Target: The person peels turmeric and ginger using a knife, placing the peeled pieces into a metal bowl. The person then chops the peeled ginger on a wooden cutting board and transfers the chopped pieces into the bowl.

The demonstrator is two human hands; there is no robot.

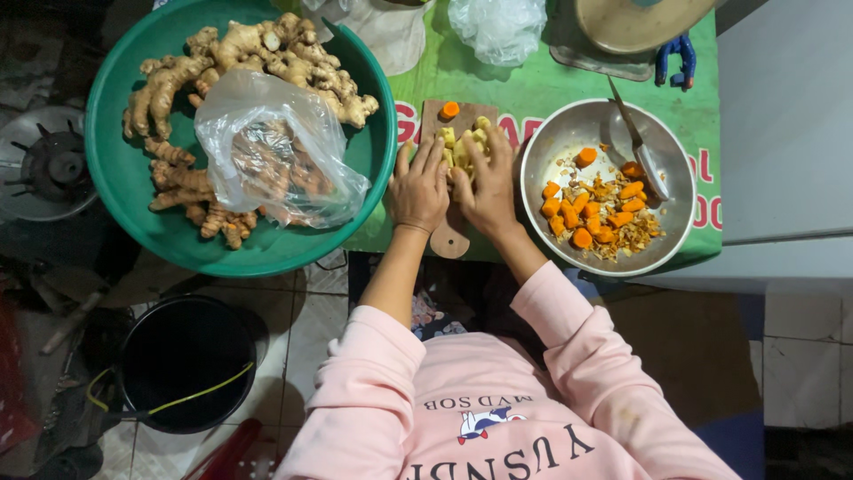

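Seen from above, a person in a pink sweatshirt works at a green-covered table. The left hand point(418, 188) and right hand point(485, 185) lie side by side on a small wooden cutting board point(451, 238), fingers cupped loosely around a pile of pale yellow root pieces point(463, 142), gathering rather than clenching. Right of the board, a metal bowl point(555, 133) holds orange turmeric chunks point(586, 213) and a knife point(641, 151). Left, a green basin point(124, 178) holds ginger roots point(267, 49) and a plastic bag point(267, 142).
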